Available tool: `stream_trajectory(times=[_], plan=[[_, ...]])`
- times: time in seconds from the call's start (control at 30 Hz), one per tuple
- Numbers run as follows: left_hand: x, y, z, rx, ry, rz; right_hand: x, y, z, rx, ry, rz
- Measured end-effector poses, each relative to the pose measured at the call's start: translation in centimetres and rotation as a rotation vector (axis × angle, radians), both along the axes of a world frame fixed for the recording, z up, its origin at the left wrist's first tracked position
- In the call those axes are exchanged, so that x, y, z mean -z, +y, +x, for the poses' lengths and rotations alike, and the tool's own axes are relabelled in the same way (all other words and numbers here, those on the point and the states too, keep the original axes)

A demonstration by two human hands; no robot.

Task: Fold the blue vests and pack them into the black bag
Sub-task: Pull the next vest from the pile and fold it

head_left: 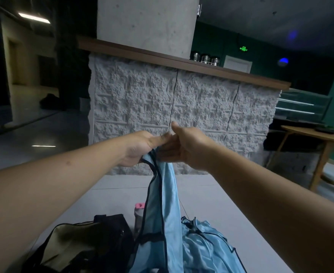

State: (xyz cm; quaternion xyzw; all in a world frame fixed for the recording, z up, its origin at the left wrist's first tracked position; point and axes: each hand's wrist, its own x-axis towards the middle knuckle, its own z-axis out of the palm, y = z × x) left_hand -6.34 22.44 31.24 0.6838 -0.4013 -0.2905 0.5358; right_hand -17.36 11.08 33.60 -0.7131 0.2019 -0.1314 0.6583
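Stone wall (pixel 182 107): stood across the far end of the bench, capped by a brown wood ledge; it closed off forward room.
Bench (pixel 211 198): pale grey top ran from the wall toward the viewer; bare stretch on the right side, its right edge slanting down toward the lower right.
Black bag (pixel 87 243): lay at lower left on the bench, mouth gaping, tan lining showing; just left of the hanging vest.
Held vest (pixel 162 203): light blue with dark trim, hung lengthwise from both hands, raised above the bench, its lower part dropping between bag and pile.
Vest pile (pixel 205 243): crumpled blue vests at lower right, touching or just beside the hanging one; not yet folded.
Left hand (pixel 140 146): fingers curled, thumb pressed down, pinching the vest's top edge.
Right hand (pixel 184 144): met the left at the same top edge; thumb stuck up, fingers hidden behind the palm, so could not tell whether they gripped the cloth.
Bottle (pixel 139 213): pink-capped, upright behind the bag, just beside the hanging vest.
Step in hand: judged as lining up the top edges before the first fold.
Next move: probably lower the vest onto the bare bench and halve it; needs to clear the bottle and pile.
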Motion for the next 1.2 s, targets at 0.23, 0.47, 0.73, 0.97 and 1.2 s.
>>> stream_trajectory(times=[0.23, 0.47, 0.73, 0.97, 1.2], plan=[[0.8, -0.5, 1.2, -0.093, -0.184, -0.009, 0.1, -1.7, -1.6, -0.047, -0.048, -0.042], [-0.3, -0.3, 2.2, -0.114, -0.214, -0.043, 5.6, -4.1, -2.3, -0.25, 0.214, -0.756], [-0.9, -0.7, 2.4, -0.109, -0.123, -0.119, 9.7, -3.1, -0.6, -0.378, 0.349, -1.168], [-0.5, 0.2, 3.9, -0.234, -0.147, -0.113, 10.1, -3.7, -0.8, -0.322, 0.333, -1.217], [0.0, 1.2, 6.7, -0.486, -0.157, -0.164, 7.3, -6.2, -2.6, -0.332, 0.305, -1.118]])
